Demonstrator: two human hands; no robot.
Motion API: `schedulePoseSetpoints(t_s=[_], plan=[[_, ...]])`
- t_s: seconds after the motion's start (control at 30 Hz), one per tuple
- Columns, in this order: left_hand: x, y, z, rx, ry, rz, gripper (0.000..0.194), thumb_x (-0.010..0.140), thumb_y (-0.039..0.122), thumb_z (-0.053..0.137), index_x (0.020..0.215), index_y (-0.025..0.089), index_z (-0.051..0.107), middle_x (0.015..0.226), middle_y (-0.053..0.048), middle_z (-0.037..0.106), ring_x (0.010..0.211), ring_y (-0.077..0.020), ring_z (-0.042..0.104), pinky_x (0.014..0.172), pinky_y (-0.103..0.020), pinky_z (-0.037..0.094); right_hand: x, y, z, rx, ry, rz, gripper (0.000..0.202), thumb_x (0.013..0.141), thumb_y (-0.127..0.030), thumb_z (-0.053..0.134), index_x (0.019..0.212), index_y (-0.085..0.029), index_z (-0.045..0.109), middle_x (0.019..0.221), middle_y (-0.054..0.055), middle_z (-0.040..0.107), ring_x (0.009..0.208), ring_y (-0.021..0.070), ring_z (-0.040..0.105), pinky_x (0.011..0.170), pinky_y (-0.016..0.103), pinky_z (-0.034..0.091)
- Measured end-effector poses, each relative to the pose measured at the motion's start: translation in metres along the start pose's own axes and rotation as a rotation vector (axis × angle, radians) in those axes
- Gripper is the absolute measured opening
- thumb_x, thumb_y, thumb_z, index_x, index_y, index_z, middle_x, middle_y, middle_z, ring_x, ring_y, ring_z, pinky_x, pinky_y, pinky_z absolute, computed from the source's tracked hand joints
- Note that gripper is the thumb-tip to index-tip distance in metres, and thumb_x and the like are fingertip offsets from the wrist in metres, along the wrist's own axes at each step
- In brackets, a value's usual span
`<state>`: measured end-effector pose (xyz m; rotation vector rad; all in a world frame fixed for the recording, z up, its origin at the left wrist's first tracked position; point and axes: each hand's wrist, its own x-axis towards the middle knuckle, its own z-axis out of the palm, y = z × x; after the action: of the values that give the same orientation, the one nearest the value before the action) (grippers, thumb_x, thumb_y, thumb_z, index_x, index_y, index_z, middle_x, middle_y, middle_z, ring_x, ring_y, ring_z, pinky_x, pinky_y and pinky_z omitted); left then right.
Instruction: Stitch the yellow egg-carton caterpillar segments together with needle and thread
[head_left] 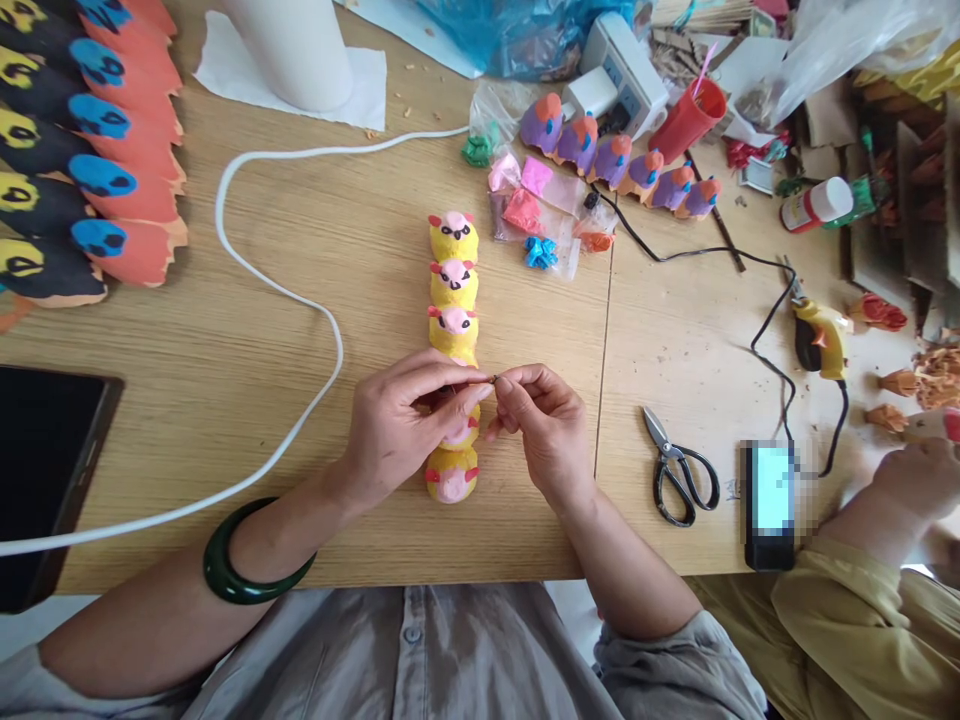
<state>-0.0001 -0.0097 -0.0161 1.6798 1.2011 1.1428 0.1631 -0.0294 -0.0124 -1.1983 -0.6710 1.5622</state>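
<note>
On the left part of the table [420, 545], toward the far corner, stand rows of black-and-yellow figures [52, 195] and orange-and-blue figures [146, 190]; nearer, a dark tablet [52, 470] lies at the near edge. A white cable [340, 345] curves across the wood, and toward the far edge a white cylinder [296, 55] stands on a sheet of paper [367, 90]. The left hand [394, 420], with a dark green bangle [221, 575] on its forearm, reaches over the near edge, thumb and forefinger pinched together. Under it, square to the near edge and around the middle of the table, runs a row of yellow figures [453, 285], its centre partly hidden by the fingers; the three farthest have black marks on pink patches. A tiny dark bit [493, 379] is nipped where the fingertips of both hands meet, the right hand [551, 425] closing finger and thumb on it from its own side. Beyond lie small bags of coloured lumps [525, 210], then a slanting row of purple figures [611, 165] and a red cup [686, 120]. Scissors [667, 452] and a lit-screen device [771, 500] lie close to the near edge; farther right are a yellow-handled tool [829, 340] and another person's hand [904, 490].
</note>
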Motion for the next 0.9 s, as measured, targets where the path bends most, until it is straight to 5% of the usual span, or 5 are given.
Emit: schedulePoseSetpoints(t_s=[0.3, 0.9], plan=[[-0.0002, 0.0014, -0.0017, 0.048, 0.027, 0.027, 0.009, 0.096, 0.025, 0.074, 0.09, 0.023, 0.08, 0.085, 0.0, 0.078, 0.075, -0.0133, 0.072, 0.065, -0.024, 0.056, -0.0025, -0.0037, 0.0016, 0.019, -0.032, 0.024, 0.027, 0.083, -0.042, 0.087, 0.096, -0.023, 0.074, 0.07, -0.006, 0.062, 0.053, 0.0078, 0.05, 0.051, 0.023, 0.058], [-0.0006, 0.003, -0.002, 0.085, 0.014, 0.095, 0.009, 0.097, 0.023, 0.074, 0.099, 0.025, 0.083, 0.09, 0.0, 0.081, 0.08, -0.0129, 0.075, 0.069, -0.023, 0.057, -0.0013, -0.0037, 0.0013, 0.032, -0.039, 0.086, 0.03, 0.079, -0.045, 0.09, 0.083, -0.021, 0.072, 0.064, -0.006, 0.061, 0.051, 0.0068, 0.049, 0.049, 0.021, 0.056]])
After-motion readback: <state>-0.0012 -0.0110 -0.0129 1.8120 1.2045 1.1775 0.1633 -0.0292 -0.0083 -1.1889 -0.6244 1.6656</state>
